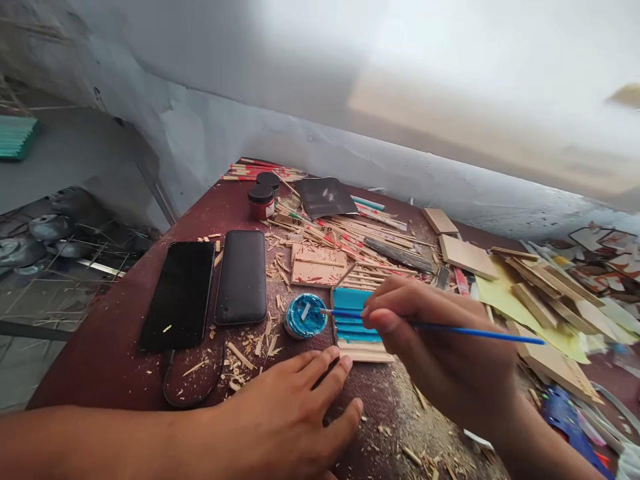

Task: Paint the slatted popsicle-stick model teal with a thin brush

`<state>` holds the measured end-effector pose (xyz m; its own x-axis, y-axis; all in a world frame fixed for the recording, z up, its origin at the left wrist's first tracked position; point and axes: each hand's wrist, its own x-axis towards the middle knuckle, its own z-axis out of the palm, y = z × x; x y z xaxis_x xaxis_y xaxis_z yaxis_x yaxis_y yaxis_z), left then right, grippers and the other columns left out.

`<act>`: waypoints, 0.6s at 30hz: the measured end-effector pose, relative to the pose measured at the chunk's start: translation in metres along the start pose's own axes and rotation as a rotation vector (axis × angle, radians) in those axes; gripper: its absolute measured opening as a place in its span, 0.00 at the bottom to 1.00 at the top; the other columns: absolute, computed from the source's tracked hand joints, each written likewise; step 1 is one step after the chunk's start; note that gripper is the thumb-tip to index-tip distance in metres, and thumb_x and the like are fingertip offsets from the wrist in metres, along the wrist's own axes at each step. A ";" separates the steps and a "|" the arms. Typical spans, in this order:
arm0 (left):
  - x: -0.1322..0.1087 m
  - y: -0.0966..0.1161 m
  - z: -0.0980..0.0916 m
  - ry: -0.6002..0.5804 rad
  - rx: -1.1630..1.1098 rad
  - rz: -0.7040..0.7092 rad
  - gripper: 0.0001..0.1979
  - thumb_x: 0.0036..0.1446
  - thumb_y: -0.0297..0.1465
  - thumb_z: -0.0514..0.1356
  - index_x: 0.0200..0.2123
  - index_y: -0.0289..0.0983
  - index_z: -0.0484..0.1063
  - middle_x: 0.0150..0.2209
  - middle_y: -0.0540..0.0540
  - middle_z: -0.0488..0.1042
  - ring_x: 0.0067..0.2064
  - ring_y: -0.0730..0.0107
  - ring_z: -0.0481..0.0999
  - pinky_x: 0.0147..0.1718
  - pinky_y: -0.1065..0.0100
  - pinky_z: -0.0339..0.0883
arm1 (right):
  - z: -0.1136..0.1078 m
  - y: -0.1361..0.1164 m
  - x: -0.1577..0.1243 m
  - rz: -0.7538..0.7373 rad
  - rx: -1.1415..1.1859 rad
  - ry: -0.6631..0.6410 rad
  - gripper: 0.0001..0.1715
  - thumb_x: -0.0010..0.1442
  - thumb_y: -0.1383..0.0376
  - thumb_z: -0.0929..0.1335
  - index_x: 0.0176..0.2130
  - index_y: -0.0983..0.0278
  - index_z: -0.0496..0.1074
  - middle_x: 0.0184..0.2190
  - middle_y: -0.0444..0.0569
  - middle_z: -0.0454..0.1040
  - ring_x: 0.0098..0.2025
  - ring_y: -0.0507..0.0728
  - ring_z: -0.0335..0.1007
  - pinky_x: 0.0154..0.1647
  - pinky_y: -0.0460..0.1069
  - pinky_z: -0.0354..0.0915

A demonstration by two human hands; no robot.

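My right hand (440, 353) is closed in a pinch round a thin blue paintbrush (475, 331), whose tip reaches into a small round pot of blue paint (305, 316). Just right of the pot lies a small panel of wooden slats (356, 328), partly painted blue, with a bare strip at its near edge. My left hand (290, 417) lies flat on the dark red table (115, 347) with fingers stretched out, the fingertips close to the panel's near corner. It holds nothing.
Two black phones (181, 293) (241, 277) lie left of the pot, with a cable. Wood shavings, thin sticks (360, 240), two red-and-black jars (262, 200), an unpainted slat panel (317, 265) and wooden blocks (467, 257) crowd the back and right. The wall stands behind.
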<state>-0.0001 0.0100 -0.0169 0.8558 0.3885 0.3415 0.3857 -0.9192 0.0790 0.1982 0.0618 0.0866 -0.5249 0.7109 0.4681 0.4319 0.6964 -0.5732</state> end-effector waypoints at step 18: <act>0.001 -0.005 0.001 0.023 -0.030 0.001 0.32 0.72 0.52 0.57 0.64 0.33 0.69 0.62 0.26 0.75 0.63 0.44 0.77 0.62 0.54 0.70 | -0.008 0.023 0.000 0.195 -0.157 -0.387 0.14 0.69 0.57 0.74 0.51 0.60 0.77 0.38 0.45 0.82 0.26 0.50 0.69 0.29 0.47 0.66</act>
<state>-0.0008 0.0153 -0.0177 0.8481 0.3860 0.3630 0.3737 -0.9214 0.1066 0.2140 0.0788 0.0793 -0.6456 0.7614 0.0588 0.6397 0.5812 -0.5029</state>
